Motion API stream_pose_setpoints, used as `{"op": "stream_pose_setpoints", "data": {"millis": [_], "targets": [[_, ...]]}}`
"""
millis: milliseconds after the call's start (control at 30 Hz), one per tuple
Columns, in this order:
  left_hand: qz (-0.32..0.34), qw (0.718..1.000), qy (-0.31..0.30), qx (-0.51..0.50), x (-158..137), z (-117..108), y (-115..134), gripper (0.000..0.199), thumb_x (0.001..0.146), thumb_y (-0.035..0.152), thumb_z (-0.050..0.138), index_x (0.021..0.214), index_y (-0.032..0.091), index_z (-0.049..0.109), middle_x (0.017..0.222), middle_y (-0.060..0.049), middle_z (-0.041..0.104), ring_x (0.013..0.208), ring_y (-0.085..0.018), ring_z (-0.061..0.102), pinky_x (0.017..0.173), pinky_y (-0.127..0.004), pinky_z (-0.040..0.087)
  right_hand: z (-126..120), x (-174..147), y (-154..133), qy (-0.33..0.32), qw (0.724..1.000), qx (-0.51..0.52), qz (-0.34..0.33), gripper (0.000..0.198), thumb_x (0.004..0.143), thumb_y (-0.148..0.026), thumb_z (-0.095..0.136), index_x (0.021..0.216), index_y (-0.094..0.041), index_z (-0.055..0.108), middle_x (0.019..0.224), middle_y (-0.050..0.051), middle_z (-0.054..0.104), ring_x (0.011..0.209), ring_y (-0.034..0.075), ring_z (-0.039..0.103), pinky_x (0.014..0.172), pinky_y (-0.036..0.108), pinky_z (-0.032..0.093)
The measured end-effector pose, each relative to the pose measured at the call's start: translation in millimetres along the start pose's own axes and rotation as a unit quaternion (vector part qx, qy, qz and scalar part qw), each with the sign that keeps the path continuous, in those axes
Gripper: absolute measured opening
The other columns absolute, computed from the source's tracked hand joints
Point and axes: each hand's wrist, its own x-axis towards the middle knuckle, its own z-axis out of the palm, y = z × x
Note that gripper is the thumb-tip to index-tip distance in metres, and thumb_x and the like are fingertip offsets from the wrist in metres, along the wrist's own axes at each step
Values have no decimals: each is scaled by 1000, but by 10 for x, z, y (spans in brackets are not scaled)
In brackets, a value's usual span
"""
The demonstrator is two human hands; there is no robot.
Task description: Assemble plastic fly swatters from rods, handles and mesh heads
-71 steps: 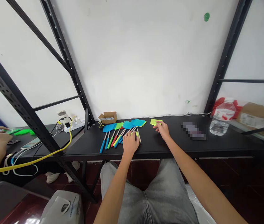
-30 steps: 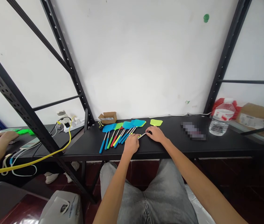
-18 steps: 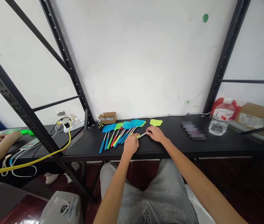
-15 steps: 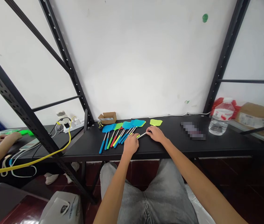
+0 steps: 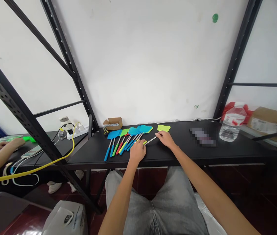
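Note:
A yellow-green fly swatter (image 5: 163,128) with a thin metal rod lies on the black shelf (image 5: 177,153). My right hand (image 5: 165,139) pinches the rod near the swatter's head. My left hand (image 5: 137,152) is closed on the swatter's yellow handle end at the rod's near end. To the left lies a row of several fly swatters (image 5: 123,137) with blue and green heads and blue, green, red and yellow handles.
A small cardboard box (image 5: 113,123) stands at the back. A water bottle (image 5: 232,122) and a brown box (image 5: 267,123) are on the right. Black rack posts flank the shelf. On the left, another person's hand (image 5: 11,144), a power strip (image 5: 76,131) and a yellow cable (image 5: 30,169).
My right hand left the swatter's head, came down to the rod, then slid slightly up along it. My left hand moved from the row to the yellow handle.

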Motion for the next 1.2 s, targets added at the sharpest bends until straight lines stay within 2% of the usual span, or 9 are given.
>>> {"op": "stream_pose_setpoints", "data": {"millis": [333, 533, 600, 700, 800, 900, 1033, 1133, 1200], "targets": [[-6, 1000, -4, -15, -6, 3, -10, 30, 95, 24, 45, 122, 23, 60, 115, -7, 66, 102, -21, 63, 86, -28, 48, -16, 10, 23, 18, 999, 27, 29, 41, 92, -50, 46, 66, -23, 61, 74, 5, 66, 73, 21, 61, 67, 27, 40], [-21, 999, -19, -18, 1, -9, -14, 34, 95, 20, 44, 127, 24, 56, 120, -8, 64, 104, -22, 64, 83, -28, 48, -56, -18, -27, 14, 993, 107, 53, 37, 87, -52, 53, 67, -23, 65, 61, 2, 63, 59, 18, 60, 64, 28, 43], [-28, 999, -22, -14, -1, -12, -12, 35, 95, 20, 44, 128, 24, 55, 121, -8, 64, 104, -23, 64, 82, -28, 48, -67, -12, -13, 30, 979, 182, 85, 33, 84, -51, 56, 73, -22, 66, 62, 1, 64, 54, 16, 58, 62, 27, 44], [-34, 999, -21, -7, -5, -13, -6, 35, 96, 20, 41, 129, 24, 54, 121, -8, 64, 100, -24, 65, 77, -29, 49, -75, 13, 38, 63, 939, 307, 138, 29, 81, -46, 57, 82, -19, 68, 69, 3, 67, 50, 13, 56, 54, 25, 45], [-38, 999, -21, 1, -8, -17, 0, 36, 96, 20, 40, 129, 23, 54, 121, -9, 64, 98, -24, 66, 76, -29, 48, -68, 35, 88, 70, 916, 360, 162, 25, 79, -38, 58, 88, -17, 69, 74, 5, 70, 50, 12, 57, 50, 23, 44], [-40, 999, -28, 6, -6, -24, 4, 37, 96, 19, 40, 130, 23, 53, 121, -10, 64, 97, -24, 66, 76, -29, 48, -48, 42, 122, 75, 930, 316, 173, 22, 78, -30, 56, 92, -18, 69, 81, 5, 73, 55, 12, 61, 54, 23, 48], [-47, 998, -39, 8, -2, -33, 8, 36, 97, 20, 39, 131, 23, 52, 123, -10, 63, 99, -23, 65, 78, -28, 47, -16, 47, 149, 93, 959, 204, 174, 25, 79, -19, 52, 96, -20, 71, 94, 4, 75, 79, 17, 70, 77, 29, 54], [-53, 998, -45, 9, 0, -37, 12, 36, 98, 21, 40, 132, 24, 51, 125, -10, 62, 102, -22, 64, 80, -27, 47, 7, 52, 147, 58, 979, 125, 150, 34, 79, -12, 50, 104, -20, 71, 102, 4, 75, 98, 18, 69, 94, 30, 49], [-53, 997, -48, 10, 0, -38, 13, 36, 98, 21, 40, 132, 24, 51, 126, -10, 62, 102, -22, 64, 80, -27, 47, 22, 49, 132, 17, 989, 74, 130, 40, 80, -11, 51, 114, -20, 69, 111, 5, 73, 106, 20, 67, 98, 32, 47]]}}
